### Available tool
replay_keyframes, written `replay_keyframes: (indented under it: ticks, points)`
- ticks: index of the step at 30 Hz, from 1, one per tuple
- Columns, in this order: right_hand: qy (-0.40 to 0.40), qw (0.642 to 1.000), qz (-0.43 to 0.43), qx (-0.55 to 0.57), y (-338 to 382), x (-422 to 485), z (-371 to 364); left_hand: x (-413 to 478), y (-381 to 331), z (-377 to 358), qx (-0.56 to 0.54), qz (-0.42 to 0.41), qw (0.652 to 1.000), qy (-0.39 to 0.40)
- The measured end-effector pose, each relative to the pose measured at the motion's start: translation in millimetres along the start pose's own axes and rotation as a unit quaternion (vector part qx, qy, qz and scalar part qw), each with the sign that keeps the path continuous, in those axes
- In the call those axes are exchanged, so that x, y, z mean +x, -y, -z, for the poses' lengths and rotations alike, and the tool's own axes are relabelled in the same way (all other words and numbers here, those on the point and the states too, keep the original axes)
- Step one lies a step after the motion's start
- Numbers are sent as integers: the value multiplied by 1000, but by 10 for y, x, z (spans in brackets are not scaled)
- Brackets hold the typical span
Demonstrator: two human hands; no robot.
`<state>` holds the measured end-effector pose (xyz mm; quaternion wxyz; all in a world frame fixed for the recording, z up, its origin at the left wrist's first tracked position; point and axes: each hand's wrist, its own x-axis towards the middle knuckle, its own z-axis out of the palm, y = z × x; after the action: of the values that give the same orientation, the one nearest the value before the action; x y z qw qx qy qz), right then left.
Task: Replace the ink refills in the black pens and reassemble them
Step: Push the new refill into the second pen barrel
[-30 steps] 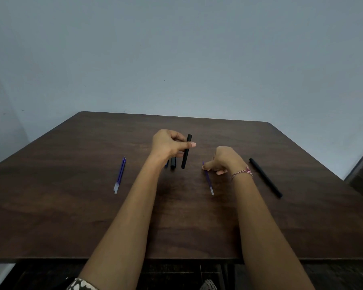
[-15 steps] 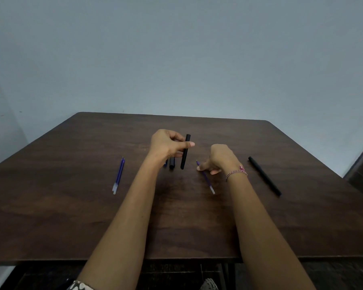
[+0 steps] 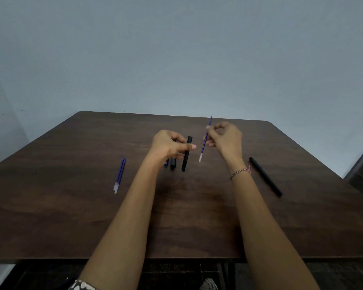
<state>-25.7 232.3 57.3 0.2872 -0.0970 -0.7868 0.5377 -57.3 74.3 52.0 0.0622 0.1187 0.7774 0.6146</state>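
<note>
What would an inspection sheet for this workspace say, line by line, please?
Surface: dark wooden table.
Job's things: black pen barrel, nearly upright, gripped by the left hand; held refill, blue, pinched by the right hand; spare refills lying at left; black pen lying at right; short black piece beside the left wrist.
Clutter: nothing seen.
Hands: both raised above the table, each holding one part.
Cables: nothing seen.
Surroundings: plain grey-blue wall.

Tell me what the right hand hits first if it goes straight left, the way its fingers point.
Most likely the black barrel held by the left hand; the blue refill pinched in the right hand would touch it first. Depth between them is unclear.
</note>
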Motion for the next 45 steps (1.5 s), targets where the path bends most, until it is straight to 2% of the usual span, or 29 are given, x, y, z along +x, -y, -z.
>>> replay_keyframes:
  ticks: [5,13,22,29,36,40,45]
  points:
    - [-95,985,58,128,92,0,28,-16,-14,-15,3,17,999,30]
    - [-115,962,101,225,167,-53,32,-35,-47,-36,20,27,998,53]
    - [-59,975,103,188,187,-90,-20,-36,-48,-40,25,22,998,50]
    - [0,991,122,52,134,-73,-79,-25,-29,-19,18,-15,1000,17]
    - [79,984,154,-40,80,-91,-112,-14,-26,16,-7,-37,999,-23]
    - [74,987,142,15,119,-113,-106,-20,-26,13,-9,-35,999,-28]
    - [46,978,174,102,143,-122,-87,-15,-31,6,3,-35,999,-23]
